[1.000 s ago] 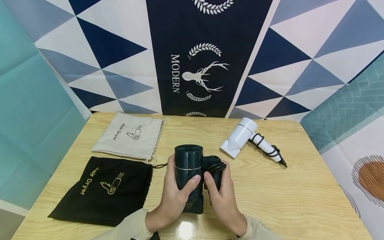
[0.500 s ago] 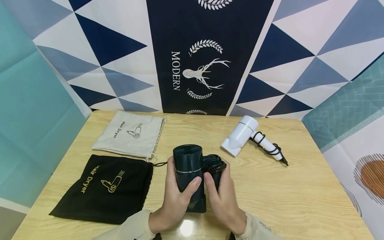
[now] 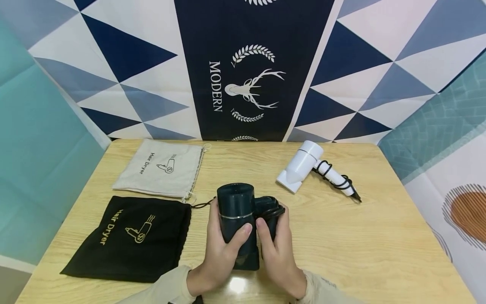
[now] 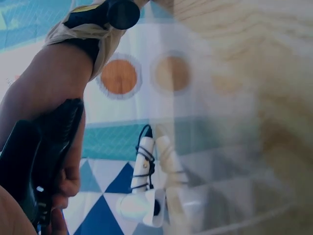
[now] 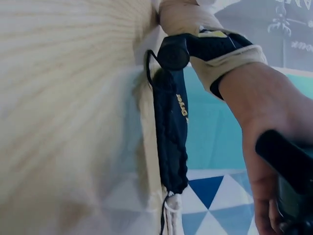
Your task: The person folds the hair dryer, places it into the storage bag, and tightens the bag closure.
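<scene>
A dark green hair dryer (image 3: 236, 202) is held upright in both hands near the front middle of the table, its round end facing up and its nozzle end down. My left hand (image 3: 222, 255) grips the barrel, with the thumb across its front. Around the folded handle and its wound black cord, my right hand (image 3: 279, 257) curls, thumb toward the barrel. The fingers behind the dryer are mostly hidden in the head view. In the left wrist view, part of the dark dryer (image 4: 54, 147) shows close up; the right wrist view has its nozzle end (image 5: 283, 156).
A white hair dryer (image 3: 300, 165) with a black cord wrapped round its handle lies at the back right of the wooden table (image 3: 353, 245). On the left lie a black drawstring bag (image 3: 152, 257) and, behind it, a beige one (image 3: 129, 177). A patterned wall (image 3: 152, 84) rises behind.
Both hands keep their hold on the dark hair dryer, which tilts slightly. The head view has shifted a little; the white dryer and the bags stay in place on the table.
</scene>
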Available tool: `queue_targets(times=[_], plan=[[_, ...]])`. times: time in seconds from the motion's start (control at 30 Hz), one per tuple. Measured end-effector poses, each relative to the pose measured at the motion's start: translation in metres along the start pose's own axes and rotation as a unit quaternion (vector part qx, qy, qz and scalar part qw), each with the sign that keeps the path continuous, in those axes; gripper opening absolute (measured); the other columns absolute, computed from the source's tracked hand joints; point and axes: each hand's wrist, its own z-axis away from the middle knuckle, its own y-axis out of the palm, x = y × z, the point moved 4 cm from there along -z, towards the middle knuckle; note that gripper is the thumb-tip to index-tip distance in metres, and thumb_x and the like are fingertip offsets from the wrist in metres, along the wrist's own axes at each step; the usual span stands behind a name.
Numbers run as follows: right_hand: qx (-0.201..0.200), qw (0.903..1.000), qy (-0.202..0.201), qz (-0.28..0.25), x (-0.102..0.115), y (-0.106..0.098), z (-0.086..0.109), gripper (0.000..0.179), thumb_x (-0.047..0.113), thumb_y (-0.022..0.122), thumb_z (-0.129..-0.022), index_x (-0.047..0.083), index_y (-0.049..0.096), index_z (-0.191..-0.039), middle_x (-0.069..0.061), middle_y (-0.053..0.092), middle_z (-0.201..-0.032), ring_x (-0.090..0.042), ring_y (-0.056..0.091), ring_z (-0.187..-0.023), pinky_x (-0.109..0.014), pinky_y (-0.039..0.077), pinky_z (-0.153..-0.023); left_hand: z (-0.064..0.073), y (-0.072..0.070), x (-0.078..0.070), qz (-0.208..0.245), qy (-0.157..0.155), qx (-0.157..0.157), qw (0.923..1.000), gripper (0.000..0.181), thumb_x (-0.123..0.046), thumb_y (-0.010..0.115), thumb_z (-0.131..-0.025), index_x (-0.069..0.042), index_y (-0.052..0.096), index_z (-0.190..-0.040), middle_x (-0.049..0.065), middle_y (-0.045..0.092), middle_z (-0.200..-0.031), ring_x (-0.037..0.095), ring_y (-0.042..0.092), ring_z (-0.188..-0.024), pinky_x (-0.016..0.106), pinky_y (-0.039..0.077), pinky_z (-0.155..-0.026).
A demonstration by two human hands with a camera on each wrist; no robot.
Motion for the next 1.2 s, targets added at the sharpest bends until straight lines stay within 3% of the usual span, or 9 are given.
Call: queue_targets(times=[0.2, 0.43, 0.5, 0.6, 0.7, 0.8, 0.87, 1.03, 1.2], plan=[[0.054, 0.9977, 0.040, 0.010, -0.001, -0.005, -0.012, 0.036, 0.012, 0.051, -0.104, 0.010, 0.036, -0.137, -0.007, 0.055, -0.116, -0.020, 0.056, -0.095, -0.031, 0.051, -0.081, -0.013, -0.010, -0.003, -0.030, -0.060, 0.008, 0.9977, 0.060, -0.010, 0.066, -0.094, -0.019, 0.034, -0.144, 0.015, 0.058, -0.119, 0.028, 0.066, -0.094, 0.042, 0.059, -0.076], [0.130, 0.9892, 0.063, -0.021, 0.001, -0.014, -0.028, 0.045, 0.012, 0.053, -0.103, 0.011, 0.033, -0.144, -0.015, 0.052, -0.131, -0.026, 0.058, -0.112, -0.033, 0.053, -0.092, -0.031, -0.025, -0.014, -0.049, -0.088, 0.009, 0.9949, 0.057, -0.015, 0.068, -0.093, -0.020, 0.037, -0.141, 0.016, 0.060, -0.115, 0.031, 0.065, -0.093, 0.043, 0.058, -0.073], [0.139, 0.9877, 0.072, 0.001, 0.000, -0.017, -0.031, 0.049, 0.016, 0.052, -0.104, 0.010, 0.031, -0.148, -0.016, 0.055, -0.131, -0.025, 0.060, -0.112, -0.032, 0.053, -0.090, -0.035, -0.029, -0.017, -0.050, -0.089, 0.004, 0.9948, 0.057, -0.016, 0.068, -0.093, -0.020, 0.037, -0.141, 0.017, 0.061, -0.115, 0.032, 0.066, -0.093, 0.043, 0.059, -0.073], [0.159, 0.9818, 0.093, 0.048, -0.003, -0.020, -0.034, 0.047, 0.024, 0.050, -0.106, 0.007, 0.035, -0.148, -0.013, 0.066, -0.116, -0.022, 0.066, -0.097, -0.033, 0.056, -0.080, -0.039, -0.035, -0.021, -0.052, -0.082, -0.005, 0.9952, 0.056, -0.016, 0.067, -0.094, -0.019, 0.037, -0.141, 0.017, 0.060, -0.116, 0.032, 0.067, -0.094, 0.043, 0.059, -0.073], [0.202, 0.9724, 0.099, 0.062, -0.005, -0.018, -0.034, 0.029, 0.025, 0.044, -0.108, 0.003, 0.054, -0.124, -0.007, 0.067, -0.082, -0.020, 0.065, -0.066, -0.037, 0.055, -0.059, -0.042, -0.041, -0.024, -0.052, -0.074, -0.010, 0.9959, 0.056, -0.017, 0.065, -0.095, -0.020, 0.036, -0.142, 0.016, 0.059, -0.117, 0.033, 0.067, -0.094, 0.043, 0.059, -0.073], [0.235, 0.9674, 0.089, 0.035, -0.006, -0.011, -0.029, 0.027, 0.021, 0.037, -0.110, 0.004, 0.056, -0.102, -0.003, 0.060, -0.065, -0.018, 0.059, -0.047, -0.037, 0.051, -0.043, -0.043, -0.043, -0.025, -0.044, -0.072, -0.010, 0.9964, 0.054, -0.018, 0.063, -0.097, -0.020, 0.035, -0.143, 0.016, 0.058, -0.119, 0.033, 0.066, -0.096, 0.042, 0.059, -0.075], [0.225, 0.9717, 0.068, 0.020, -0.006, -0.007, -0.025, 0.026, 0.017, 0.033, -0.110, 0.005, 0.053, -0.099, -0.001, 0.054, -0.061, -0.015, 0.052, -0.039, -0.033, 0.046, -0.036, -0.043, -0.043, -0.025, -0.040, -0.073, -0.013, 0.9964, 0.053, -0.020, 0.061, -0.098, -0.021, 0.035, -0.144, 0.015, 0.057, -0.120, 0.032, 0.065, -0.097, 0.041, 0.058, -0.076], [0.105, 0.9931, -0.023, 0.047, -0.008, -0.001, -0.011, 0.024, 0.002, 0.033, -0.107, 0.006, 0.055, -0.099, 0.005, 0.046, -0.063, -0.002, 0.041, -0.047, -0.023, 0.038, -0.038, -0.039, -0.039, -0.023, -0.030, -0.070, -0.027, 0.9967, 0.050, -0.020, 0.060, -0.100, -0.023, 0.037, -0.144, 0.014, 0.057, -0.120, 0.031, 0.064, -0.097, 0.039, 0.057, -0.078], [0.045, 0.9956, -0.061, 0.056, -0.010, 0.003, -0.001, 0.023, -0.004, 0.036, -0.104, 0.006, 0.056, -0.099, 0.006, 0.044, -0.065, -0.001, 0.041, -0.051, -0.022, 0.037, -0.040, -0.033, -0.032, -0.022, -0.025, -0.054, -0.038, 0.9975, 0.047, -0.018, 0.059, -0.099, -0.018, 0.038, -0.141, 0.016, 0.057, -0.117, 0.030, 0.063, -0.095, 0.041, 0.058, -0.076]])
